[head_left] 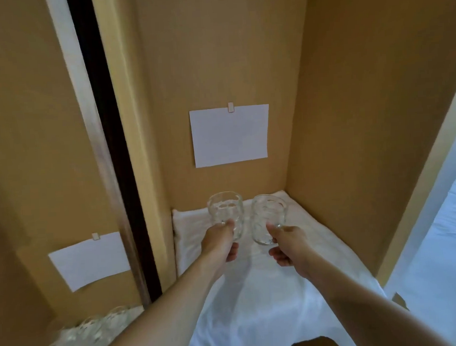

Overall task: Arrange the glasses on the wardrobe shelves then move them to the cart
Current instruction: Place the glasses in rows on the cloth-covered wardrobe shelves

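Observation:
Both arms reach into a tan wardrobe compartment. My left hand grips the handle of a clear glass mug, held upright above the shelf. My right hand grips the handle of a second clear glass mug, also upright, just right of the first. The two mugs are close together but apart. Below them the shelf is covered by a white cloth. Several more clear glasses stand in the neighbouring compartment at the lower left, partly hidden by my left forearm.
A blank white paper is taped to the back wall. Another paper hangs in the left compartment. A dark vertical divider separates the two compartments. The wardrobe's right side wall stands close, with a bright white area beyond it.

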Available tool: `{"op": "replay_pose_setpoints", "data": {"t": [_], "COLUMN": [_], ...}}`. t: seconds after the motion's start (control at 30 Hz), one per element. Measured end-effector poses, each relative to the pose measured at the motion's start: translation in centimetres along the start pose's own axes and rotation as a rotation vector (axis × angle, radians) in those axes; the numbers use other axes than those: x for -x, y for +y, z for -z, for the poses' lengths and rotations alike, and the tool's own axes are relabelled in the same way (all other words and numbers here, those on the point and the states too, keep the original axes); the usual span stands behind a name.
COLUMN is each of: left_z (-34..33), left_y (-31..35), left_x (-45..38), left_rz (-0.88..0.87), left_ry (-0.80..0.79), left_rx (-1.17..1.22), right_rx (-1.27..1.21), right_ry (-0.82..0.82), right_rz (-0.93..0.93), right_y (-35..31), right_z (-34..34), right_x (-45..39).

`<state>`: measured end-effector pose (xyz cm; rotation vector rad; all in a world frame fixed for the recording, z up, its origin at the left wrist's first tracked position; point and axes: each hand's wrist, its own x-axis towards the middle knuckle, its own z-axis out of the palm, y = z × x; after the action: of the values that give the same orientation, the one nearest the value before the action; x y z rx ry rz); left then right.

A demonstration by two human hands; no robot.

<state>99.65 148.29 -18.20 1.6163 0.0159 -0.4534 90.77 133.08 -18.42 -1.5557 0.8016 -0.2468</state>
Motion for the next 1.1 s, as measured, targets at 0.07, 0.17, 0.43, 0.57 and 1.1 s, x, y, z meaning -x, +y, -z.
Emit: {"op": "replay_pose_setpoints", "data": {"t": [0.07,0.17,0.43,0.57,1.1], "left_z": [-0.9,-2.4,-4.1,-4.4,-5.3], "left_y": [-0.2,-0.3,-1.9,-3.0,-6.5], "left_x": [-1.9,-4.7,-10.9,-12.2,-11.8], "left_rz": [0.027,0.074,0.188,0.229,0.166], "left_ry": [0.022,0.072,0.237,0.297,0.348], "left_rx": [0.024,0.053,0.076,0.155,0.131], "right_rx": [0.024,0.059,0.105,0.127,0.146], "right_ry": [-0.021,-0.087,-0.228,-0.306,-0.486], "right_rz": [-0.005,-0.019,-0.090,-0.115,-0.056], "right_y": [0.3,0.4,0.8,1.9,4.8], "right_z": [0.1,0.3,-1.6,-2.8,-3.7], "right_x": [-2.6,-6.7,-15.9,-18.9,-22.3]}}
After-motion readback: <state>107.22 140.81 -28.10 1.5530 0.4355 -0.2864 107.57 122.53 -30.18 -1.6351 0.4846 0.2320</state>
